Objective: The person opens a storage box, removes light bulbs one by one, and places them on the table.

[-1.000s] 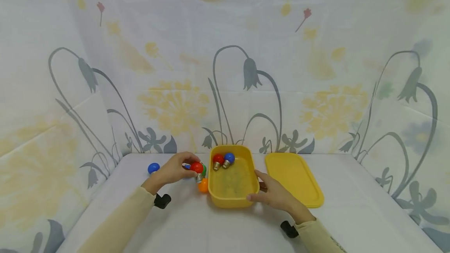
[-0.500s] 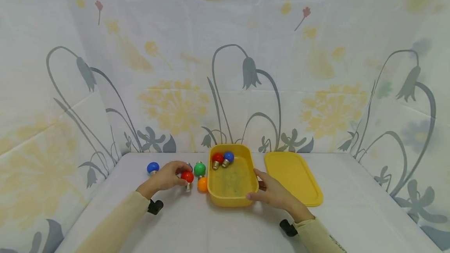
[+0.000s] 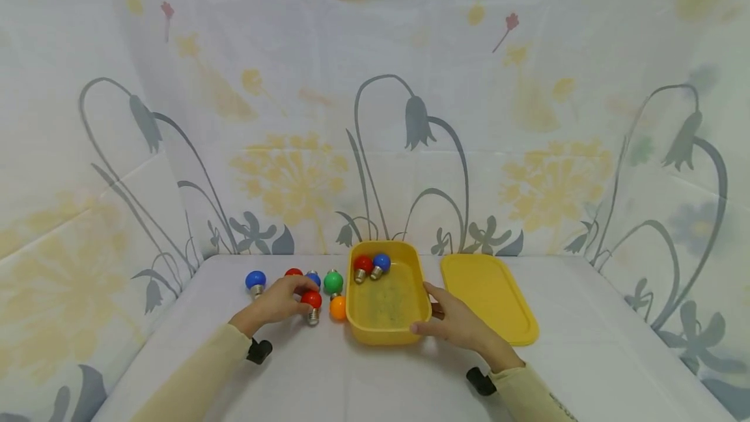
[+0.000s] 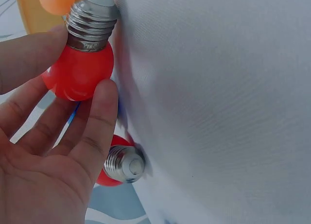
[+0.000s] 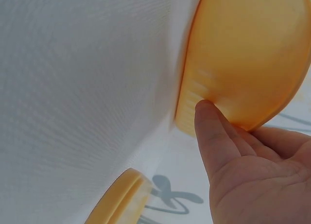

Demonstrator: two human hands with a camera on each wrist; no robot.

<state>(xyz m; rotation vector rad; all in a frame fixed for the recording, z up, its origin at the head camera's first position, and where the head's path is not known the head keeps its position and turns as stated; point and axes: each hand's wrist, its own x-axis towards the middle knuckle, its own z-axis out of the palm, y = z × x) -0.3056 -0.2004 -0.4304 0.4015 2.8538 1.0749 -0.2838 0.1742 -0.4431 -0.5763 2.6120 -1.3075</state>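
My left hand point(image 3: 278, 300) holds a red light bulb point(image 4: 80, 71) between thumb and fingers, its metal screw base pointing toward me at the table surface. Behind that hand lie another red bulb point(image 4: 116, 161) and a blue bulb point(image 3: 313, 279), both partly hidden. A green bulb point(image 3: 333, 281) and an orange bulb point(image 3: 338, 308) lie against the left side of the yellow box point(image 3: 389, 337). Inside the box, a red bulb point(image 3: 363, 264) and a blue bulb point(image 3: 381, 262) rest at the far left. My right hand point(image 3: 454, 319) touches the box's right wall with extended fingers point(image 5: 209, 127).
A yellow lid point(image 3: 489, 298) lies flat on the white table to the right of the box. One more blue bulb point(image 3: 255, 280) sits at the far left. A flower-patterned curtain point(image 3: 375, 116) stands behind and along both sides.
My left hand has carried the red bulb left and down, away from the box, to the table. The second red bulb has come into sight behind it. My right hand has stayed at the box.
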